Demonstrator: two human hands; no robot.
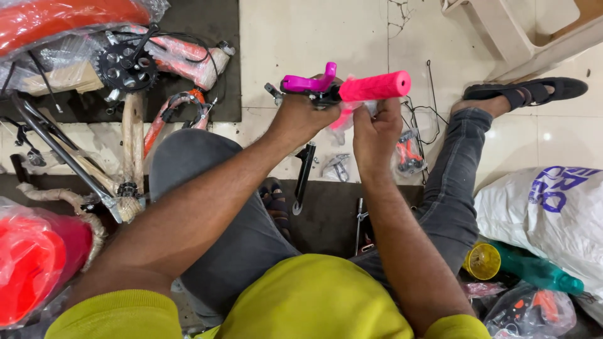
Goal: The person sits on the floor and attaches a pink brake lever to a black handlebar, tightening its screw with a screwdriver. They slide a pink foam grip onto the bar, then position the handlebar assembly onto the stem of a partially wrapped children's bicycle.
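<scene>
White sack: bulging plastic bag with blue print, well to the right of the right hand's fingers and lower in the view.
Small clear bag: holds orange parts, on the floor just below and right of those fingers.
Second small clear bag: holds metal parts, on the floor below, between the two hands.
Clear wrap, upper left: covers an orange-red part, far left of the left hand's fingers.
Clear wrap, lower left: covers a red part, far left and below.
Bottom-right bag: clear, with orange and black pieces, well below right.
</scene>
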